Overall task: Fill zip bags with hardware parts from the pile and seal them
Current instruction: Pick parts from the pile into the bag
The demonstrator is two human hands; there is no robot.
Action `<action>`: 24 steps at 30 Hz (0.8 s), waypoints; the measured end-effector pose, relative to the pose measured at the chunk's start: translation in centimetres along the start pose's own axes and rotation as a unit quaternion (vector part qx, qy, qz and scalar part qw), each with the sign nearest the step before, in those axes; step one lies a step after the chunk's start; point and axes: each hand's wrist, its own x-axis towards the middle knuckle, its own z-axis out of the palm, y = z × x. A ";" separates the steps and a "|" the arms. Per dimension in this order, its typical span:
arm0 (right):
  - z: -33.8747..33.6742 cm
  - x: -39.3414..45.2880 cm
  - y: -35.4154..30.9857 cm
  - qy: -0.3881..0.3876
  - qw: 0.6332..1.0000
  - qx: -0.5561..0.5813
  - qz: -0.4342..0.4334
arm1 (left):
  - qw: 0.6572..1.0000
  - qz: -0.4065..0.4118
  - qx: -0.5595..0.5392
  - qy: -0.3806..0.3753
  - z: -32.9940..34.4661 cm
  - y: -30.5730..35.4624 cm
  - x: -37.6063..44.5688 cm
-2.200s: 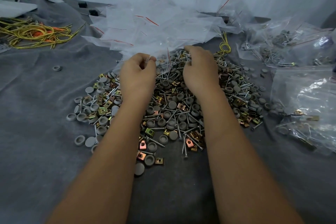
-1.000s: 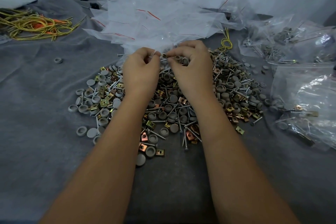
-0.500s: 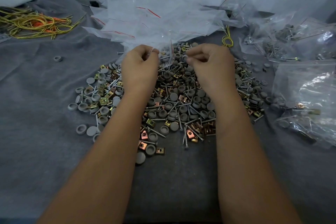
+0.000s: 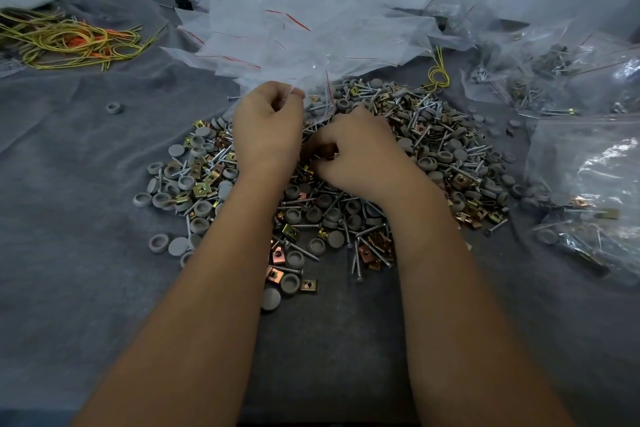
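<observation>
A pile of hardware parts [image 4: 346,211] lies on the grey cloth: grey round caps, silver screws, brass and copper clip nuts. My left hand [image 4: 266,130] pinches the rim of a clear zip bag [image 4: 318,97] with a red seal line, held just above the pile's far side. My right hand [image 4: 360,152] is down on the pile beside it, fingers curled onto a clip nut and other small parts. What lies inside the bag is hard to tell.
A heap of empty zip bags [image 4: 304,31] lies behind the pile. Filled bags [image 4: 588,191] rest at the right, more [image 4: 547,69] at the back right. Yellow and orange wire ties [image 4: 69,42] lie at the far left. A stray grey cap [image 4: 115,108] sits alone on the cloth [image 4: 69,218].
My right hand has left the bag's mouth and dropped toward me onto the pile, fingers closing on parts. My left hand stays on the bag's rim.
</observation>
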 end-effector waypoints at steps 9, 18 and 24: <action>0.6 0.0 -0.6 0.033 0.996 -0.078 0.010 | 1.000 -0.009 -0.006 0.001 0.0 -0.1 0.1; 0.4 -0.1 -0.2 0.002 0.998 -0.058 0.003 | 1.000 -0.018 -0.010 -0.003 0.1 -0.1 0.1; 0.7 0.0 -0.4 0.012 0.995 -0.098 0.012 | 1.000 -0.019 -0.018 -0.004 0.1 -0.1 0.1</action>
